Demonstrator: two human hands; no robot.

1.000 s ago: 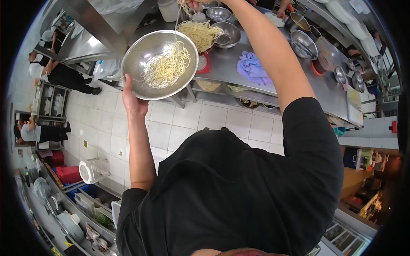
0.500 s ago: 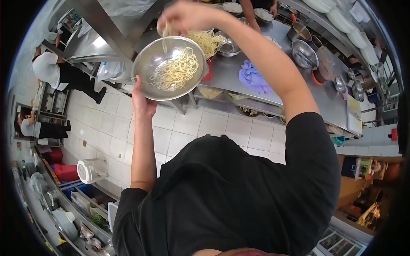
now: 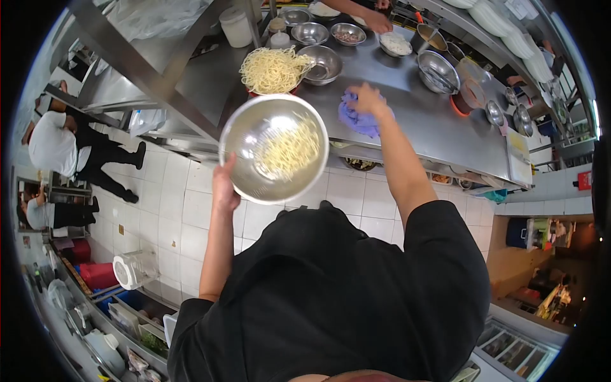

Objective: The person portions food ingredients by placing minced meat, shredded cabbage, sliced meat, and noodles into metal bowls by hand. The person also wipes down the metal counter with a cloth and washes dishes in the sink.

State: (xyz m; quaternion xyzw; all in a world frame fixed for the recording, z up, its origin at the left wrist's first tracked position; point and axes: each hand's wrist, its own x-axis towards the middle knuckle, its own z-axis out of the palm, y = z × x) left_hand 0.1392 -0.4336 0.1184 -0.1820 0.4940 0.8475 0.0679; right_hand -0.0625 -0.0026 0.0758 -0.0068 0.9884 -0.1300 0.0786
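Observation:
My left hand (image 3: pixel 226 184) is closed on the rim of a steel mixing bowl (image 3: pixel 245 137), thumb against the inside. Pale yellow noodles (image 3: pixel 289 149) lie in the bowl, slightly blurred, and the bowl is tilted toward me. At the counter's front edge, my right hand (image 3: pixel 368 100) is on a crumpled purple cloth (image 3: pixel 359 122), its fingers bent down into the folds; the fingertips are partly hidden. A large heap of noodles (image 3: pixel 273 70) sits in a red container just beyond the mixing bowl, next to a steel bowl (image 3: pixel 321 66).
The steel counter (image 3: pixel 414 114) carries several bowls, including one of white shreds (image 3: pixel 395 43) and a steel bowl with a utensil (image 3: pixel 439 71). Another person's hand (image 3: pixel 377 21) is across the counter. A metal post (image 3: pixel 137 70) slants at left. People in white shirts stand at far left.
My right hand has come down from above the mixing bowl, where it held noodles, to the purple cloth. The bowl has moved right and closer to me, and its noodles have shifted.

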